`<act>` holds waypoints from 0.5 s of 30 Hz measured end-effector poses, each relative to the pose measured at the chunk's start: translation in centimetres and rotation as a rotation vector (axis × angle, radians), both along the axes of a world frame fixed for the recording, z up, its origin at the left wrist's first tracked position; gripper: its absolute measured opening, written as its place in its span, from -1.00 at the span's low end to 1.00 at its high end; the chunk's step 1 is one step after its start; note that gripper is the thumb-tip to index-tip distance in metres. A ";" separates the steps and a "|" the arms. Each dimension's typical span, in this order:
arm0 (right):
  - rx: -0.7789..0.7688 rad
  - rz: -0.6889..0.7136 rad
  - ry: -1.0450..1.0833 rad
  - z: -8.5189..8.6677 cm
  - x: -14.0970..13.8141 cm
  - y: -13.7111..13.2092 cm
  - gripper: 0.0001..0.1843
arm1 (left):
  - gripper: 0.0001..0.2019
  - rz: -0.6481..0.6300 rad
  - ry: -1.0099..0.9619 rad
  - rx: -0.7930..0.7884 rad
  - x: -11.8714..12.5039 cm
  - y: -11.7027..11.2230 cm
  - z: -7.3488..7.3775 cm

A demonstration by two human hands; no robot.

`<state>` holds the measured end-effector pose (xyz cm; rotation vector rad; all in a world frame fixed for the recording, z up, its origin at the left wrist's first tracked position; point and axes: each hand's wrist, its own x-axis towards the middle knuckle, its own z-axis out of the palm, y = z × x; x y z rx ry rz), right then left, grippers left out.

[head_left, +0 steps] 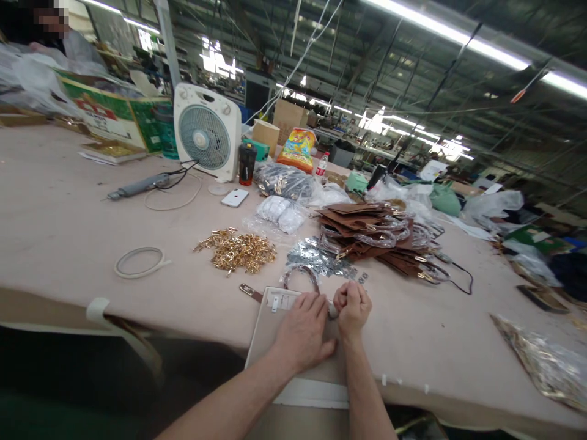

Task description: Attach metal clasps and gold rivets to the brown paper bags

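A pale grey-beige bag panel [266, 333] lies at the table's front edge, with a brown handle [303, 269] in clear wrap beyond its top. A small metal plate [275, 303] shows near the panel's top left corner. My left hand [305, 333] rests flat on the panel, fingers stretched toward the handle. At the panel's top right, my right hand [353, 307] is closed in a fist; whatever it grips is hidden. A brown strap [251, 292] with a gold fitting sticks out at the left.
Gold fittings [243, 250] and thin metal plates [316, 256] lie in heaps beyond the panel. Brown bag pieces [367, 229] are stacked at right. A roll of tape [140, 261], a corded tool [137, 186], a phone [235, 197] and a fan [206, 134] stand leftward. Another person sits far left.
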<state>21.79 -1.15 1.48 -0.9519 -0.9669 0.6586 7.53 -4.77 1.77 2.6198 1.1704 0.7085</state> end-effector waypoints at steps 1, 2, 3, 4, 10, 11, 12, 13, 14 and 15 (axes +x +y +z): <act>-0.009 0.010 0.036 0.3 0.2 0.1 -0.54 | -0.33 0.000 -0.001 0.004 0.0 0.0 0.0; -0.011 0.013 0.073 0.6 0.3 0.2 -0.54 | -0.34 0.001 -0.002 0.006 0.0 0.0 0.0; -0.006 0.013 0.102 1.0 0.5 0.2 -0.54 | -0.34 0.003 -0.005 0.009 0.0 -0.1 0.0; 0.008 0.011 0.121 1.5 0.7 0.1 -0.54 | -0.33 0.005 -0.008 0.012 -0.1 -0.1 -0.1; 0.118 -0.030 0.076 2.5 0.6 -0.1 -0.56 | -0.27 0.004 -0.024 0.010 0.0 -0.1 -0.4; 0.078 -0.022 0.054 2.1 0.4 -0.1 -0.53 | -0.29 0.002 -0.028 0.007 0.0 -0.1 -0.4; 0.023 -0.005 0.033 1.7 0.2 0.0 -0.50 | -0.31 0.002 -0.032 0.005 0.0 -0.1 -0.4; -0.033 0.015 0.014 1.4 0.0 0.1 -0.48 | -0.32 0.003 -0.037 0.004 0.0 -0.1 -0.4; -0.076 0.034 -0.001 1.2 -0.2 0.1 -0.47 | -0.33 0.005 -0.042 0.004 0.0 -0.1 -0.4; -0.096 0.047 -0.008 1.3 -0.2 0.2 -0.47 | -0.33 0.008 -0.046 0.004 0.1 -0.1 -0.4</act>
